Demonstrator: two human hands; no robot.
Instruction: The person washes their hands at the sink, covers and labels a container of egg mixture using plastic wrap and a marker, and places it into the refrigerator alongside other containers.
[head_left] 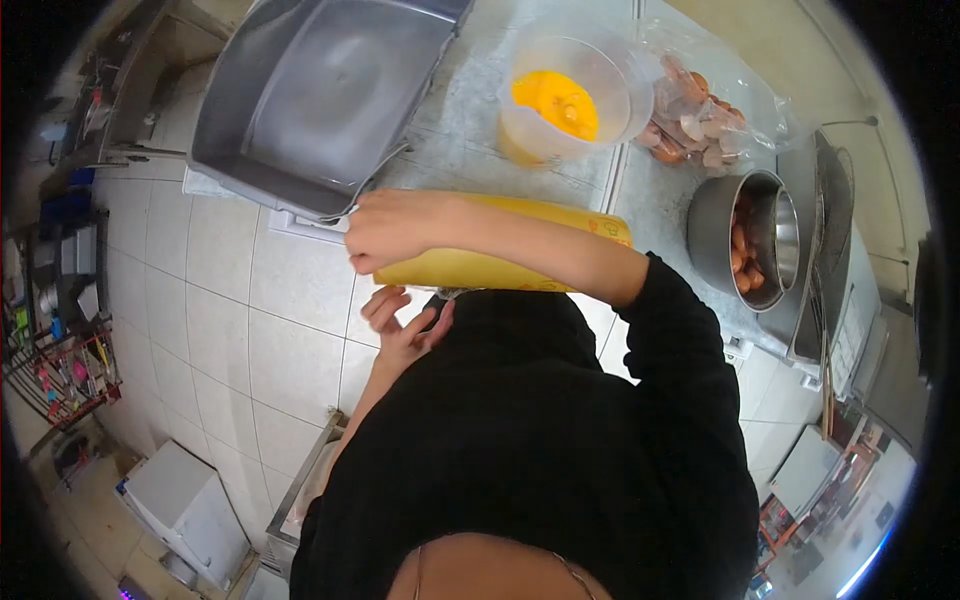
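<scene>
A long yellow box (500, 262), printed like a cling film carton, lies in front of my body along the counter's edge. My right arm crosses over it. My right hand (392, 232) is closed in a fist at the box's left end; what lies inside the fingers is hidden. Under that end is my left hand (408, 328), fingers apart and slightly bent, with nothing visible in it. A crumpled clear scrap, apparently film (448, 293), shows beneath the box. Just beyond my right hand stands a deep grey tray (225, 130).
A translucent tub (625, 95) holds yellow beaten-looking egg (556, 104). Beside it lies a clear bag of eggshells (700, 120). A metal pot (708, 235) with brown eggs (742, 262) and a metal bowl stands at the counter's right. A white cabinet (190, 500) is lower left.
</scene>
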